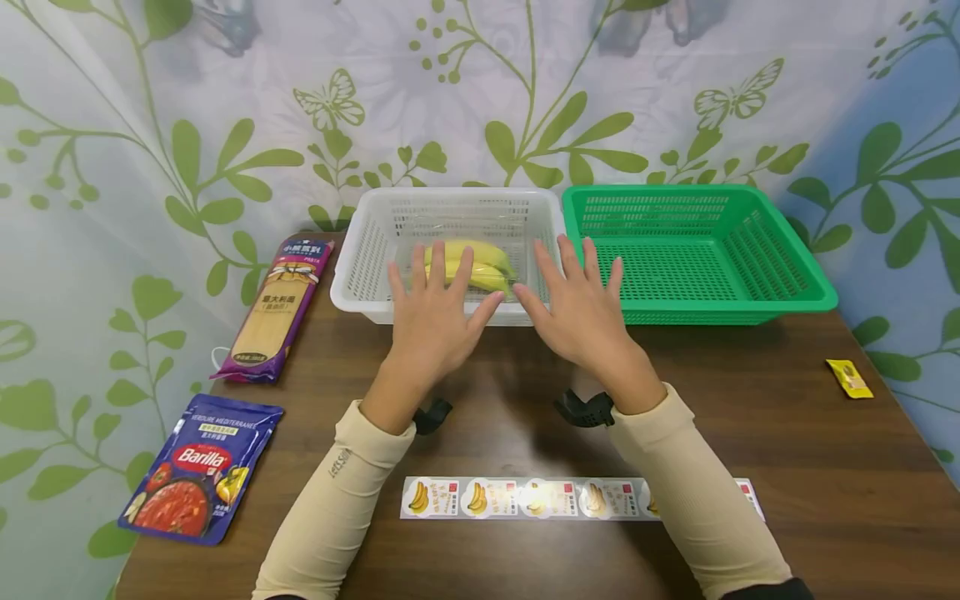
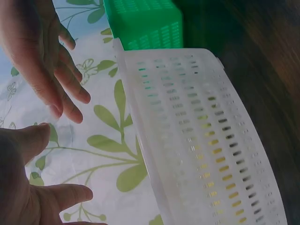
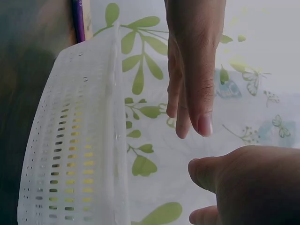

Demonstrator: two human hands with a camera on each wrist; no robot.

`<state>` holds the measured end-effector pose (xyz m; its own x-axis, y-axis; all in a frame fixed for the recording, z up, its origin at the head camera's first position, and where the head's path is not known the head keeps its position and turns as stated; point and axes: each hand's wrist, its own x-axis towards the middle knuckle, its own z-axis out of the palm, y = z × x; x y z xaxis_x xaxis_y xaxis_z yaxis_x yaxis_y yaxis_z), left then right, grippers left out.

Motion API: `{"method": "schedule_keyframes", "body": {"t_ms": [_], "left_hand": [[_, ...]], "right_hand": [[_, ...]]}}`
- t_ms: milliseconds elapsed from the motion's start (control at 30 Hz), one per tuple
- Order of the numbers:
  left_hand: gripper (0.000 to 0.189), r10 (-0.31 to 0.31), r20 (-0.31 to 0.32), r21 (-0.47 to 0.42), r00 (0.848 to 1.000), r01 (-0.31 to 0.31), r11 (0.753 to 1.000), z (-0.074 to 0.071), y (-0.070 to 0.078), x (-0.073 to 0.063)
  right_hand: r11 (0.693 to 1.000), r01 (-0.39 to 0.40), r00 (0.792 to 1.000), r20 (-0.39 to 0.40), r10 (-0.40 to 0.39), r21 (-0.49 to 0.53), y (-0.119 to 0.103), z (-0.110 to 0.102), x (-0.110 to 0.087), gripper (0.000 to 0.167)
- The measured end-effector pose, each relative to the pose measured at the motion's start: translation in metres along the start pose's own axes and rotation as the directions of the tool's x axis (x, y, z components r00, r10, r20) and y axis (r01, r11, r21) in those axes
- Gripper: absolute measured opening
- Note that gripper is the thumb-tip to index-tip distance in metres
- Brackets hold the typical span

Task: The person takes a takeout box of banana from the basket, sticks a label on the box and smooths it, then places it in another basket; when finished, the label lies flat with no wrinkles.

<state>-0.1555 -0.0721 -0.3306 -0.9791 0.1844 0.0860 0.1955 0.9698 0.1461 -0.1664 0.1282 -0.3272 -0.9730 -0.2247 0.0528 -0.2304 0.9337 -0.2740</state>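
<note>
Both hands hover above the near rim of a white plastic basket, fingers spread and holding nothing. The left hand is in front of the basket's middle, and the right hand is by its right corner, close to the green basket. Inside the white basket lie yellow bananas in clear wrapping, partly hidden by the left fingers. Both wrist views show the hands apart from the basket wall, with yellow showing through its slots.
A strip of banana stickers lies near the front, partly under the right forearm. At left are a pasta packet and a blue Barilla sauce pouch. A small yellow packet sits at right. A patterned cloth hangs behind.
</note>
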Motion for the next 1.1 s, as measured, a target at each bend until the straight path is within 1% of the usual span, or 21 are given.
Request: {"method": "schedule_keyframes", "body": {"t_ms": [167, 267, 400, 567, 633, 733, 867, 967, 1033, 1100], "left_hand": [[0.082, -0.020, 0.015, -0.008, 1.000, 0.020, 1.000, -0.002, -0.009, 0.000], [0.082, -0.032, 0.005, -0.012, 0.999, 0.032, 0.999, -0.002, -0.016, -0.001], [0.081, -0.044, -0.033, -0.020, 0.998, 0.043, 0.999, -0.002, -0.028, -0.004], [0.080, -0.038, -0.091, -0.063, 0.995, 0.032, 0.998, -0.004, -0.046, -0.009], [0.078, -0.044, -0.112, -0.085, 0.993, 0.034, 0.996, -0.005, -0.057, -0.013], [0.075, -0.072, -0.127, -0.119, 0.989, 0.057, 0.991, -0.005, -0.078, -0.021], [0.071, -0.120, -0.153, -0.178, 0.981, 0.092, 0.980, -0.006, -0.110, -0.040], [0.069, -0.144, -0.180, -0.227, 0.973, 0.102, 0.969, -0.006, -0.130, -0.056], [0.068, -0.156, -0.198, -0.254, 0.968, 0.103, 0.962, -0.006, -0.141, -0.063], [0.066, -0.162, -0.204, -0.281, 0.965, 0.101, 0.955, -0.006, -0.150, -0.067]], "right_hand": [[1.000, 0.020, 1.000, 0.001, -0.020, 0.016, -0.005, 0.002, 0.008, 0.075], [0.999, 0.032, 0.999, 0.018, -0.032, 0.034, -0.007, 0.003, 0.013, 0.075], [0.997, 0.049, 0.998, 0.030, -0.051, 0.058, -0.008, 0.005, 0.018, 0.073], [0.993, 0.060, 0.998, 0.005, -0.061, 0.099, -0.007, 0.006, 0.019, 0.072], [0.991, 0.065, 0.998, -0.005, -0.064, 0.115, -0.007, 0.006, 0.018, 0.072], [0.987, 0.068, 0.998, -0.018, -0.066, 0.145, -0.006, 0.005, 0.015, 0.071], [0.981, 0.080, 0.996, -0.045, -0.073, 0.179, -0.002, 0.000, 0.006, 0.069], [0.977, 0.087, 0.995, -0.063, -0.076, 0.196, 0.005, -0.004, 0.000, 0.067], [0.974, 0.082, 0.995, -0.066, -0.070, 0.211, 0.011, -0.006, -0.001, 0.065], [0.970, 0.077, 0.996, -0.066, -0.064, 0.231, 0.017, -0.007, 0.002, 0.064]]}}
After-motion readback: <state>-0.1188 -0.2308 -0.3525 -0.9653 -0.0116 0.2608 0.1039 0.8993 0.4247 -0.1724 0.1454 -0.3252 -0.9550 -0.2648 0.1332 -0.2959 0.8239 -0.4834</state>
